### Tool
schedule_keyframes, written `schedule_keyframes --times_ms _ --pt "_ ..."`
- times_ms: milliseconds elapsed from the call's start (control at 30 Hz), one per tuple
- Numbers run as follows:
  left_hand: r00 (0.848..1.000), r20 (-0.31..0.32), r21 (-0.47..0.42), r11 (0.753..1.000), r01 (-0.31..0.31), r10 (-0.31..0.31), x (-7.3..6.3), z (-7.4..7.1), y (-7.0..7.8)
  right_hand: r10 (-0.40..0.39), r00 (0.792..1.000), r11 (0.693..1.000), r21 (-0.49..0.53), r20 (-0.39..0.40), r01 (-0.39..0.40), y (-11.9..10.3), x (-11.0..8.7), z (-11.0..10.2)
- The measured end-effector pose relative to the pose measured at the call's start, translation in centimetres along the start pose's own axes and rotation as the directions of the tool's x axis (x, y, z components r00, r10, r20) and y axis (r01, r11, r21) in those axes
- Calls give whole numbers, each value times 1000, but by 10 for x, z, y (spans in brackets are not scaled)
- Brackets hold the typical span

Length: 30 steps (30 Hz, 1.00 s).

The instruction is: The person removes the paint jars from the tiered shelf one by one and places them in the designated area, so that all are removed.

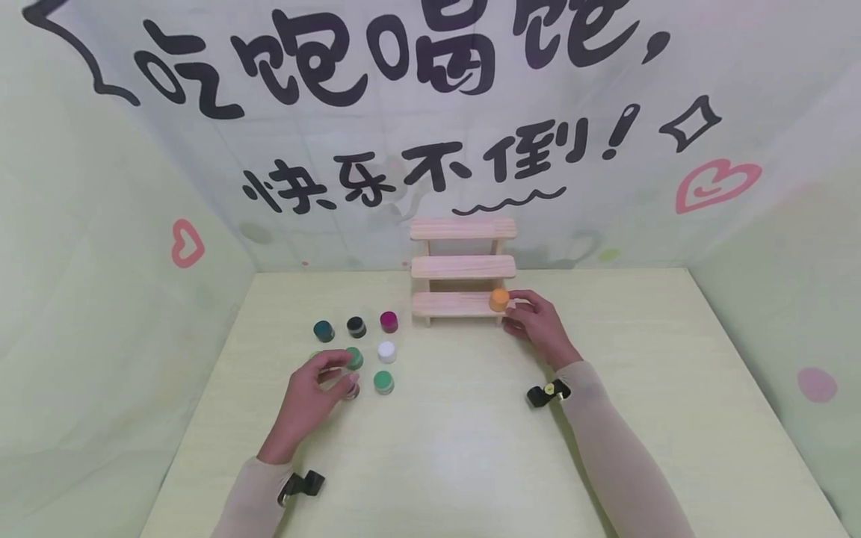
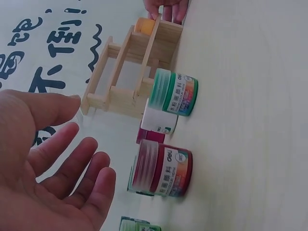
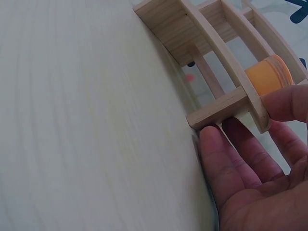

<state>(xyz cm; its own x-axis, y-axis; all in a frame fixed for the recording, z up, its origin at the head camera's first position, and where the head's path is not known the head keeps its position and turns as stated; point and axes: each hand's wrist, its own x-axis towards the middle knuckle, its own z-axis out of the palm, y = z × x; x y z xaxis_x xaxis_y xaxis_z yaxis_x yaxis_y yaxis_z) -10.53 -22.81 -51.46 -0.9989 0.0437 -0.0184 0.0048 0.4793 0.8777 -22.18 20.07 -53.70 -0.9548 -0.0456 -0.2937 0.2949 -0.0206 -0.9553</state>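
Note:
An orange-lidded paint jar [image 1: 499,300] stands at the right end of the lowest step of a small wooden three-step rack [image 1: 451,302]. Beside it is my right hand [image 1: 546,332]; in the right wrist view the thumb [image 3: 286,105] lies along the step's end by the jar, other fingers below the step. My left hand [image 1: 309,396] hovers over the paint jars at left, fingers loosely bent, holding nothing. Nearest to it are a dark red jar [image 2: 163,168], partly hidden by the hand in the head view, and a green jar [image 1: 354,359]. Another green jar [image 1: 383,382] stands just right of that hand.
Behind these stand a white jar [image 1: 386,352], a magenta jar [image 1: 389,321], a black jar [image 1: 356,326] and a teal jar [image 1: 323,331]. A light green jar [image 2: 139,225] is partly hidden by the left hand in the head view. A printed cloth backdrop [image 1: 363,239] rises behind the pale table [image 1: 457,448].

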Motion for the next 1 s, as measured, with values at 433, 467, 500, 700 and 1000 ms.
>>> schedule_keyframes --times_ms 433,467,500,700,1000 --pt "998 31 -69 996 -59 62 18 25 23 -9 1000 1000 -15 1 9 -1 0 2" --pt "997 32 -77 994 -72 74 19 27 25 -11 1000 1000 -17 1 11 -1 0 2" --pt "996 32 -86 993 -82 85 21 30 27 -12 1000 1000 -17 1 12 -1 0 2" --pt "989 43 -111 984 -136 142 29 45 40 -12 1000 1000 -7 1 12 -1 2 2" --pt "985 87 -123 983 -136 147 37 74 63 -7 1000 1000 -12 7 7 -1 3 3"
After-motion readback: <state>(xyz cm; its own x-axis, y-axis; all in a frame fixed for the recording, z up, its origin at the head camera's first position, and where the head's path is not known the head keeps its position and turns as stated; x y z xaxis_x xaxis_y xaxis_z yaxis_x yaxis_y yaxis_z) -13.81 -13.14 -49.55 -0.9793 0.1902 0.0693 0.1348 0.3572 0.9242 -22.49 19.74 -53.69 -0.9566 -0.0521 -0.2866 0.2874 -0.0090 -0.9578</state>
